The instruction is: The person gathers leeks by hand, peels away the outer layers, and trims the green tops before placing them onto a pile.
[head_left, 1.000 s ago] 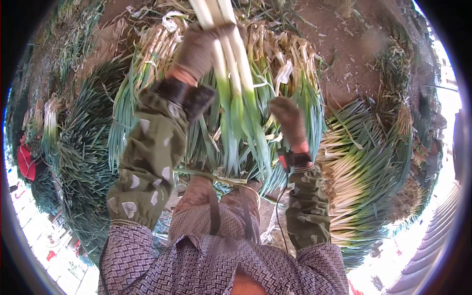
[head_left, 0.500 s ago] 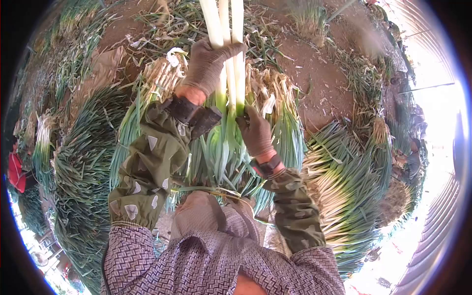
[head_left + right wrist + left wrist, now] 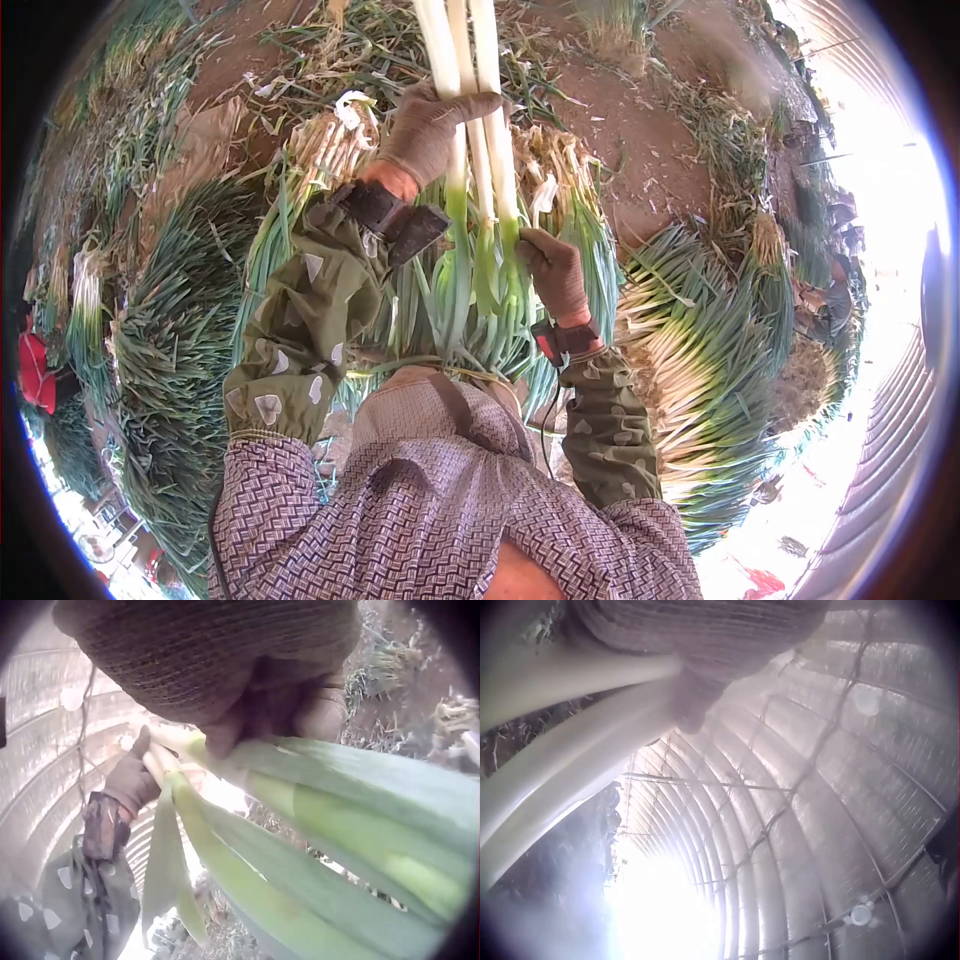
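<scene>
Three long, pale-shafted stalks (image 3: pixel 488 60) are hanging in mid-air in front of the person, with their white ends pointing away and their green leaves (image 3: pixel 487 265) falling back toward the body. The gloved left hand (image 3: pixel 420 130) is gripping them across the white shafts, its thumb crossing over the top, apparently because that firm part is holding the three together without crushing the softer foliage. The gloved right hand (image 3: pixel 556 275) is curling its fingers lower down, just where white is turning to green, and is pinching at the leafy part on the stalks' right side; its fingertips are partly shadowed in the right wrist view, so how many leaves are lying between them is hard to tell. Beneath the stalks, tied-looking bundles are resting on the ground (image 3: pixel 635 150), one bundle (image 3: pixel 330 150) to the left and another (image 3: pixel 560 165) to the right, their root ends facing away, likely so that they are all lying the same way. Farther right, a long pile (image 3: pixel 690 370) is spreading with its pale shafts toward the person, while a dark green heap (image 3: pixel 170 350) is filling the left side. Beyond the left hand, a ribbed roof (image 3: pixel 780 825) is arching overhead.
</scene>
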Demonstrator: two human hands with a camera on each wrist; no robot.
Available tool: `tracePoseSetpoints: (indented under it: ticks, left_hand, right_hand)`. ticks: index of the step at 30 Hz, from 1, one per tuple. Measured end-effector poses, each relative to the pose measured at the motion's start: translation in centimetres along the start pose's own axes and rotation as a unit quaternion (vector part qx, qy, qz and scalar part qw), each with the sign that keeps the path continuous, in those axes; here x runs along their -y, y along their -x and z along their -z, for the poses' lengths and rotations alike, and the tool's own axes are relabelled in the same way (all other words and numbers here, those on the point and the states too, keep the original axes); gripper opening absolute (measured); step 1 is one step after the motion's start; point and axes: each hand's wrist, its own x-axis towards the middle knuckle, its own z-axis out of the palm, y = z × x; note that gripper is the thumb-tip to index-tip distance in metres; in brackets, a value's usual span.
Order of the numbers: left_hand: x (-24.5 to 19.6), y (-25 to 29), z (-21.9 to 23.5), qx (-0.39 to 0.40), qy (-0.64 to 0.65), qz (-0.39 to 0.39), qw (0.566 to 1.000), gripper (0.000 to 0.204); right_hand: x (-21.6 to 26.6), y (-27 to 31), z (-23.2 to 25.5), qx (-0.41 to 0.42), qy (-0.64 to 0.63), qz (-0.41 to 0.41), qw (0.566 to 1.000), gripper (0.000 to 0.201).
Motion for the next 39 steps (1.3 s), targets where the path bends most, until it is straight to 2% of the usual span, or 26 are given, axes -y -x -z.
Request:
tracePoseSetpoints:
  ticks: [2,3,4,7,8,10,11,12,15,16,18,20,21,22,24,26,29,30,33,34,35,36,37,39]
  left_hand:
    - [0.1,0.2,-0.5,0.010,-0.001,0.016,1.000,0.022]
    - [-0.1,0.4,-1.1,-0.002,-0.039,-0.002,0.999,0.021]
    - [0.0,0.3,-1.3,0.006,-0.040,0.005,0.999,0.021]
    - [0.2,0.2,-2.3,0.010,-0.081,0.008,0.997,0.022]
    - [0.3,0.2,-2.6,0.005,-0.102,0.005,0.995,0.022]
    - [0.2,0.9,-3.8,0.037,-0.115,0.000,0.993,0.023]
    - [0.4,1.3,-4.6,0.055,-0.122,0.000,0.991,0.024]
    - [1.0,1.5,-5.3,0.082,-0.073,-0.002,0.994,0.028]
    - [0.8,2.4,-7.8,0.073,-0.159,-0.002,0.985,0.034]
    - [0.5,2.3,-8.1,0.114,-0.207,-0.002,0.972,0.038]
    - [-0.3,1.8,-8.3,0.188,-0.301,-0.007,0.935,0.046]
    - [0.9,1.6,-7.1,0.218,-0.434,-0.137,0.863,0.057]
    - [1.7,1.8,-6.4,0.234,-0.491,-0.202,0.814,0.062]
    - [2.5,2.4,-5.0,0.282,-0.501,-0.203,0.793,0.070]
    - [7.1,4.0,-2.3,0.374,-0.493,-0.134,0.774,0.062]
    - [8.9,7.9,-1.7,0.394,-0.541,-0.037,0.742,0.044]
    - [11.6,11.5,-2.4,0.285,-0.532,-0.116,0.789,0.026]
    - [11.9,12.1,-2.7,0.274,-0.546,-0.148,0.778,0.014]
    - [12.7,13.3,-1.6,0.302,-0.616,-0.130,0.716,0.011]
    - [14.6,13.1,1.2,0.309,-0.666,-0.132,0.666,0.011]
    - [14.1,12.7,4.0,0.332,-0.728,-0.078,0.595,0.013]
    - [14.0,11.3,8.2,0.353,-0.763,0.023,0.541,0.015]
    - [16.3,10.0,14.2,0.276,-0.809,0.110,0.507,0.014]
    - [11.4,8.3,12.5,0.175,-0.840,0.146,0.492,0.051]
  right_hand:
    - [0.4,0.2,-0.1,-0.002,0.051,-0.035,0.998,0.020]
    - [0.9,0.1,0.1,-0.003,0.077,-0.052,0.996,0.020]
    - [1.7,-0.3,0.5,0.031,0.075,-0.122,0.989,0.035]
    - [0.9,-0.4,-0.3,0.010,0.027,-0.026,0.999,0.060]
    - [0.0,-0.4,-0.6,0.025,0.030,-0.016,0.999,0.082]
    - [3.1,-2.3,-0.3,0.003,-0.166,-0.006,0.986,0.085]
    - [4.9,-3.3,0.1,-0.010,-0.263,-0.004,0.965,0.087]
    - [6.0,-4.3,1.3,0.034,-0.290,-0.001,0.956,0.087]
    - [6.7,-5.3,2.3,0.071,-0.129,-0.057,0.988,0.041]
    - [6.6,-4.8,2.6,0.055,-0.163,-0.066,0.983,0.038]
    - [6.3,-4.3,3.2,0.031,-0.229,-0.079,0.970,0.031]
    - [5.5,-3.6,3.7,0.004,-0.242,-0.091,0.966,0.031]
    - [5.1,-3.1,4.2,-0.016,-0.247,-0.097,0.964,0.030]
    - [4.8,-2.8,4.3,-0.041,-0.306,-0.105,0.945,0.029]
    - [4.1,-2.2,5.4,-0.065,-0.282,-0.124,0.949,0.029]
    - [3.6,-1.9,6.1,-0.092,-0.277,-0.151,0.945,0.027]
    - [4.1,-1.3,7.3,-0.082,-0.266,-0.166,0.946,0.025]
    - [4.3,-1.2,7.2,-0.090,-0.265,-0.154,0.948,0.023]
    - [4.2,-0.8,7.4,-0.140,-0.238,-0.129,0.952,0.023]
    - [4.0,-0.7,7.6,-0.166,-0.244,-0.123,0.947,0.022]
    - [4.1,-0.6,8.0,-0.182,-0.240,-0.138,0.944,0.022]
    - [4.3,-0.6,8.7,-0.201,-0.237,-0.150,0.939,0.023]
    - [4.4,-0.4,9.4,-0.219,-0.233,-0.164,0.933,0.023]
    - [2.7,-0.4,10.2,-0.247,-0.240,-0.156,0.926,0.024]
